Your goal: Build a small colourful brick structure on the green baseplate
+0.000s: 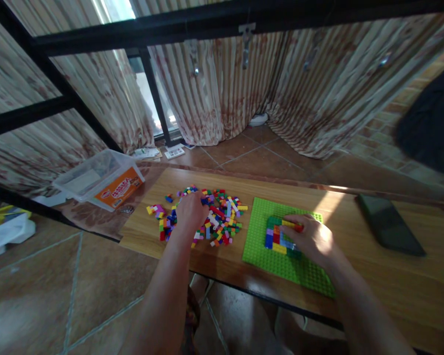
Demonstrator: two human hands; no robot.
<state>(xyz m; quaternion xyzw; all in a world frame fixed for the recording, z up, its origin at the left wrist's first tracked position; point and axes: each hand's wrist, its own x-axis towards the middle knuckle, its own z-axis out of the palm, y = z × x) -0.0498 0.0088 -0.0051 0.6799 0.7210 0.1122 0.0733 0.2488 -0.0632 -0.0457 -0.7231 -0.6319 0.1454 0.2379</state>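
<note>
My left hand (192, 212) reaches into a loose pile of small toy building bricks (218, 214). Its fingers are curled down among the bricks, and whatever they hold is hidden. On the right, my right hand (311, 236) is over a green studded baseplate (257, 224). Thumb and fingers close around a red toy brick (299, 228) at the upper right of a low, multicoloured brick build (277, 237). This build is fixed on the baseplate, with green, blue, red and yellow bricks showing. The hand covers part of its right side.
A clear plastic box (99, 177) with an orange label stands left of the bricks. A dark phone-like slab (388, 224) lies at the right of the wooden table (340, 212). Black metal bars (222, 24) and striped curtains (240, 88) stand beyond.
</note>
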